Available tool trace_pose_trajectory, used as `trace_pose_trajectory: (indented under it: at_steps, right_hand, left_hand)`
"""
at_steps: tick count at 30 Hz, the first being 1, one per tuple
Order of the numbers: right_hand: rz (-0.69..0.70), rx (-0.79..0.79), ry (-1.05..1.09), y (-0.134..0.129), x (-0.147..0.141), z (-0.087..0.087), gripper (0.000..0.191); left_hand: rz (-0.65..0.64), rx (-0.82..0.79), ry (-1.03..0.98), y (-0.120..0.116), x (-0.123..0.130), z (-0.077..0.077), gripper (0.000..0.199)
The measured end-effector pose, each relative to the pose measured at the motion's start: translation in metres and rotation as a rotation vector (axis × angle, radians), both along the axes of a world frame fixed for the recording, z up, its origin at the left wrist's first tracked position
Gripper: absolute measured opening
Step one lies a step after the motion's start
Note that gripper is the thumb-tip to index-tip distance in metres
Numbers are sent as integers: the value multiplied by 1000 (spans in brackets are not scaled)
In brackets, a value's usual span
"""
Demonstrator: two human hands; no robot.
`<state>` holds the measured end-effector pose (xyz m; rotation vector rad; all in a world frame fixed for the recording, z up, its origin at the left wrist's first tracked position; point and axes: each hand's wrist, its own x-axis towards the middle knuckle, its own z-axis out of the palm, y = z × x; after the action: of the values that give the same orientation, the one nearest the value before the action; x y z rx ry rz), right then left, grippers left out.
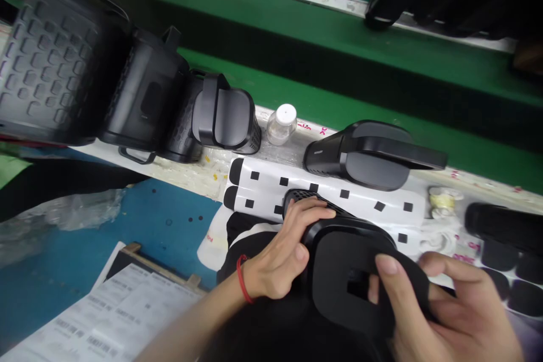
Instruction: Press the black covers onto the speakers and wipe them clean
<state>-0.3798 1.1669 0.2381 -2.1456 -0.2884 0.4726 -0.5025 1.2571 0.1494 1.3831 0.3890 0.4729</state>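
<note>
A black appliance housing (354,220) with a perforated side lies in front of me, its rounded-square end facing up. My left hand (292,246), a red cord on its wrist, rests along the housing's side with fingers stretched out and thumb not wrapped round it. My right hand (449,300) pinches a thin black rounded-square pad (339,277) with a square cut-out. The pad lies over the housing's end, its right edge lifted and bent; a fingertip shows through the cut-out. How much of it touches the housing I cannot tell.
A similar handled appliance (377,155) stands behind a white sheet of black squares (297,181). A clear jar (282,124) and several black appliances (227,116) line the left. Black pads (526,294) and yellow tape roll (442,202) lie right; printed labels (123,317) lower left.
</note>
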Motion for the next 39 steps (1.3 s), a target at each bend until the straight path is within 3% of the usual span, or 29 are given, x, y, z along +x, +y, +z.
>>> trace_pose_trajectory:
  at_steps: [3,24,28,33,39]
  right_hand:
    - [63,-16,-62,-2,-1,-3,40]
    - [115,-94,-138,-5,0,-4,37]
    - [139,-170,-184,-6,0,-5,39]
    - [148,-136,-173,-4,1,-4,37]
    - [237,-80,-197,-7,4,-8,34]
  left_hand:
    - [0,0,6,0,-1,1,56]
    - [-7,20,24,0,2,2,51]
    - [12,-5,49,-1,3,4,46]
    - [34,-16,58,-1,5,5,44]
    - [-1,13,27,0,2,3,63]
